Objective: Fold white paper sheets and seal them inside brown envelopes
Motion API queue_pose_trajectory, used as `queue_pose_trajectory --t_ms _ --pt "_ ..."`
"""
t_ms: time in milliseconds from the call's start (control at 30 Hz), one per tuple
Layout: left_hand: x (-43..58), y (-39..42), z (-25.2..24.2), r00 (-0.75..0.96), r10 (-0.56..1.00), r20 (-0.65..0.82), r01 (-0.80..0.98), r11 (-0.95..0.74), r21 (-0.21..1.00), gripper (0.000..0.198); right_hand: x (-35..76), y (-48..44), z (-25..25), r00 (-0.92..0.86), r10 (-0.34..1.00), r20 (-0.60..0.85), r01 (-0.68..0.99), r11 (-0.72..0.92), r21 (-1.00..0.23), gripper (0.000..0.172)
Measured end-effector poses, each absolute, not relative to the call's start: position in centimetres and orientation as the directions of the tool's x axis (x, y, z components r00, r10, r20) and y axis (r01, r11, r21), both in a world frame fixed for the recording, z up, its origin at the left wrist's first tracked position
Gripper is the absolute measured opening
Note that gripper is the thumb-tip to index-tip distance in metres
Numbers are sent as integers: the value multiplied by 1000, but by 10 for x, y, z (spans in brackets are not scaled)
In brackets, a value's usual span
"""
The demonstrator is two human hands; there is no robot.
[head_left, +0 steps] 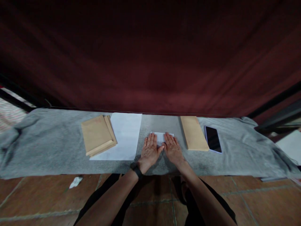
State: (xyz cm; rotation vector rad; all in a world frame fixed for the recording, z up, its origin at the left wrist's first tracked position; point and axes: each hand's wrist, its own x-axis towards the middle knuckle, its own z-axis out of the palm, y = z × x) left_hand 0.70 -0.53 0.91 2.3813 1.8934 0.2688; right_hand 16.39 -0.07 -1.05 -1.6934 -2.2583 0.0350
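Observation:
A small piece of white paper [160, 137], seemingly folded, lies on the grey cloth in front of me. Both palms face down on it. My left hand [150, 150] lies flat with fingers stretched over the paper's left part, a dark band at the wrist. On the right part rests my right hand [173, 148], flat too, its thumb near the left thumb. Much of the paper is hidden beneath them. To the left are larger white paper [127, 135] and several brown envelopes [96, 135] overlapping it. A stack of brown envelopes [194, 133] sits to the right.
A phone [213, 138] with a dark screen lies right of the brown stack. Grey cloth [54, 141] covers the long, narrow surface. A dark red curtain-like sheet [150, 78] rises behind its far edge. A crumpled white scrap [76, 182] is on the tiled floor [42, 194].

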Motion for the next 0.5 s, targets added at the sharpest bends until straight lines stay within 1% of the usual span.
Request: queue_pose_trajectory --t_ms 100,333,433,500 --pt "5 -12 11 224 972 71 959 -233 164 74 171 -1 -9 -223 946 233 944 270 -190 53" --pt "-2 -43 11 292 950 112 942 -306 140 75 181 0 -8 -181 963 201 957 219 -188 56" --pt "-3 -56 8 321 937 138 930 -340 141 76 179 1 -4 -147 969 198 962 187 -198 55" --pt "-3 -62 6 342 925 162 922 -364 134 76 176 2 2 -143 969 201 956 188 -227 53"
